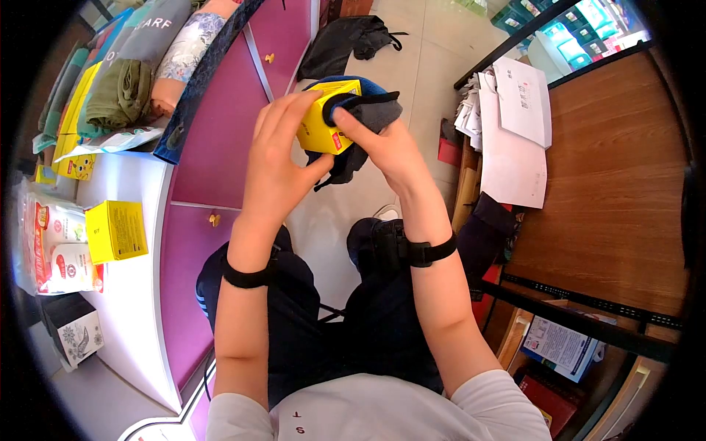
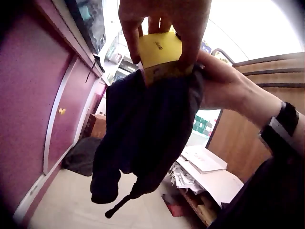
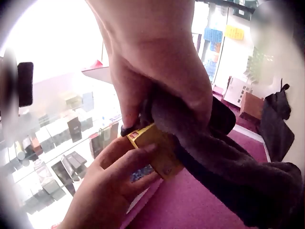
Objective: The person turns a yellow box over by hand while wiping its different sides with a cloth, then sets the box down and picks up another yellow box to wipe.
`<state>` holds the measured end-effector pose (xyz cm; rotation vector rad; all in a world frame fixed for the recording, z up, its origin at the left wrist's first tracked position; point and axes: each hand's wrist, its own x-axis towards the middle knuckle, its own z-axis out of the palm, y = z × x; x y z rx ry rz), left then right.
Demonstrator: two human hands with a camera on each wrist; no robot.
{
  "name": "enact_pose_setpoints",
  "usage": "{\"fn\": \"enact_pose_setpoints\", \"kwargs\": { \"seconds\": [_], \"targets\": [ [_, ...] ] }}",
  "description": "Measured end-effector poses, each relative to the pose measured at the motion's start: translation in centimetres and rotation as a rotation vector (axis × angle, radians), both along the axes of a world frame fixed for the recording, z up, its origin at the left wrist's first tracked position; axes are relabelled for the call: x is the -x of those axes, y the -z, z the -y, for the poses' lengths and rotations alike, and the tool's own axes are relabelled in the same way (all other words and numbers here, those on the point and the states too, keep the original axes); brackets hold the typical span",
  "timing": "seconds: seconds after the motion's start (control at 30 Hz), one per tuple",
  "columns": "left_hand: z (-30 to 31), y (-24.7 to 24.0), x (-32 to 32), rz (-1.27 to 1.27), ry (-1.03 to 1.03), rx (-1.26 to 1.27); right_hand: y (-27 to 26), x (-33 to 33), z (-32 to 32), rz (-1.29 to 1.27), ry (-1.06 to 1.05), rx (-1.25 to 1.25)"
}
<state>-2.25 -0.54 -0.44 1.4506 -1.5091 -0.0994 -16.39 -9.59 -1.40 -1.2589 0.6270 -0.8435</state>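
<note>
Smooth purple cabinet doors (image 1: pixel 219 132) run below a white worktop (image 1: pixel 138 290). Beside them, the right hand (image 1: pixel 391 151) grips soft, bunched dark cloth (image 1: pixel 381 114), while the left hand (image 1: pixel 273 154) has its grip on a square-edged yellow box (image 1: pixel 318 136), apparently sitting partly inside that cloth. The box's red label (image 1: pixel 337 142) is too small to read.

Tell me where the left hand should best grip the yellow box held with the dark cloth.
Likely across the uncovered flat sides of the yellow box, left hand coming from the left: dark cloth and the right hand cover part of its right side.
</note>
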Motion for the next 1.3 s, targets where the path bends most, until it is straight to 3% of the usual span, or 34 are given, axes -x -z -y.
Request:
{"fn": "enact_pose_setpoints", "kwargs": {
  "seconds": [0.17, 0.53, 0.8, 0.87, 0.93, 1.0, 1.07, 1.1, 1.17, 1.2, 1.3],
  "targets": [
    [-0.1, -0.1, -0.1, -0.032, 0.021, -0.023, -0.6, -0.3, -0.3, 0.035, -0.062, 0.002],
    [0.1, 0.7, 0.6, -0.056, 0.007, -0.028, 0.9, -1.6, 0.0, -0.022, 0.384, 0.175],
    [-0.4, -0.3, 0.3, -0.186, 0.019, -0.075, 1.1, -0.6, 1.5, -0.107, 0.489, 0.135],
    [-0.6, -0.9, -0.1, -0.318, 0.081, -0.048, 1.2, 0.0, 2.1, -0.094, 0.5, 0.087],
    [-0.5, -1.4, -0.7, -0.275, 0.084, -0.01, -0.3, 1.0, 2.1, 0.118, 0.451, -0.029],
    [-0.3, -1.3, -1.0, -0.24, 0.083, 0.034, -2.1, 2.6, 2.1, 0.311, 0.273, -0.19],
    [-0.2, -0.9, -1.4, -0.392, 0.111, -0.008, -3.0, 3.6, 2.0, 0.348, 0.098, -0.237],
    [-0.2, -0.8, -1.4, -0.393, 0.108, -0.007, -2.4, 3.4, 1.8, 0.347, 0.094, -0.237],
    [-0.2, -0.7, -1.2, -0.686, 0.276, -0.076, -0.6, 2.3, 1.2, 0.078, 0.069, -0.03],
    [-0.3, -0.8, -1.1, -0.687, 0.275, -0.077, -1.3, 1.6, 0.2, 0.024, 0.004, 0.107],
    [-0.5, -1.0, -1.1, -0.577, 0.244, -0.137, -1.6, 0.5, -0.1, 0.119, -0.093, -0.078]
  ]
}}
